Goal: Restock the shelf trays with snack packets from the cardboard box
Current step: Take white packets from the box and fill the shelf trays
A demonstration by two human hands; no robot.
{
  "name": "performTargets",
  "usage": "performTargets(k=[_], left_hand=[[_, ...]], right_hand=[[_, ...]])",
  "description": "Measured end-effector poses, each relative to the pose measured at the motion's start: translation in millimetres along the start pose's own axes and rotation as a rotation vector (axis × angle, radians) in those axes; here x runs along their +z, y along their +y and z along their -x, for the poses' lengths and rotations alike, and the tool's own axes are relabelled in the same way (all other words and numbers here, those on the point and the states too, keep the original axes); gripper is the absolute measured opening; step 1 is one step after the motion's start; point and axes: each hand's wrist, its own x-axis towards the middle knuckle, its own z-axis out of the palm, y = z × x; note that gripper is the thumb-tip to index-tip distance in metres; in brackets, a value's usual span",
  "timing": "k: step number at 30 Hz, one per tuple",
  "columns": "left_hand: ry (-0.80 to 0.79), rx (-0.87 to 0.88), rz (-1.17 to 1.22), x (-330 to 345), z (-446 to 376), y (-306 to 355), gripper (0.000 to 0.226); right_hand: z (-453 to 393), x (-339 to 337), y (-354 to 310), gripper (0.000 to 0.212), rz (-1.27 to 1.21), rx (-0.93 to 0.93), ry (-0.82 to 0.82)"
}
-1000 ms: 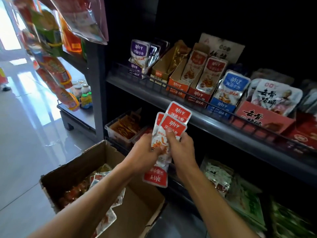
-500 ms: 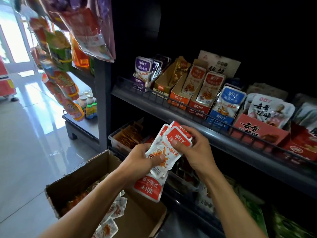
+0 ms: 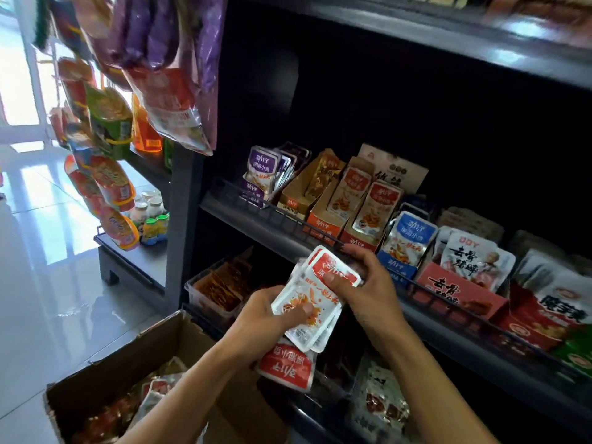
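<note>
**Both hands grip one stack of packets**

The red-and-white snack packets (image 3: 315,298) sit between both hands before the shelf (image 3: 448,328), above the cardboard box (image 3: 134,357). The left hand (image 3: 266,318) pinches their lower end, thumb on top; the right hand (image 3: 365,290) pinches the upper end, fingers curled behind.

Red-and-white snack packets (image 3: 315,293) w/ orange print, held above a brown cardboard box (image 3: 166,354). Right of the box on the dark grey shelf (image 3: 448,334): purple-topped pkts (image 3: 261,171), orange trays (image 3: 325,225), a blue-topped pkt (image 3: 408,240), a red carton (image 3: 458,291).
</note>
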Motion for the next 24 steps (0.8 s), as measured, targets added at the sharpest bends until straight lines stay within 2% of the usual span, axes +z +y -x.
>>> performTargets(k=[3, 5, 8, 11, 14, 16, 24], left_hand=[[0.115, -0.004, 0.185, 9, -2, 10, 0.042], [0.202, 0.015, 0.245, 16, -5, 15, 0.032], [0.351, 0.052, 0.215, 21, -12, 20, 0.013], [0.439, 0.052, 0.231, 19, -17, 25, 0.01], [0.447, 0.049, 0.218, 20, -21, 28, 0.011], [0.436, 0.03, 0.213, 22, -23, 29, 0.013], [0.255, -0.032, 0.195, 14, -24, 42, 0.021]], right_hand=[[-8, 0, -6, 0.038, -0.132, 0.121, 0.078], [-12, 0, -9, 0.025, -0.181, 0.176, 0.094], [-14, -1, -18, 0.02, -0.072, 0.215, -0.002], [-14, -4, -27, 0.023, 0.013, 0.249, -0.165], [-15, -7, -34, 0.026, 0.095, 0.25, -0.271], [-16, -7, -35, 0.029, 0.118, 0.235, -0.282], [-26, -21, -41, 0.038, 0.002, 0.202, -0.102]])
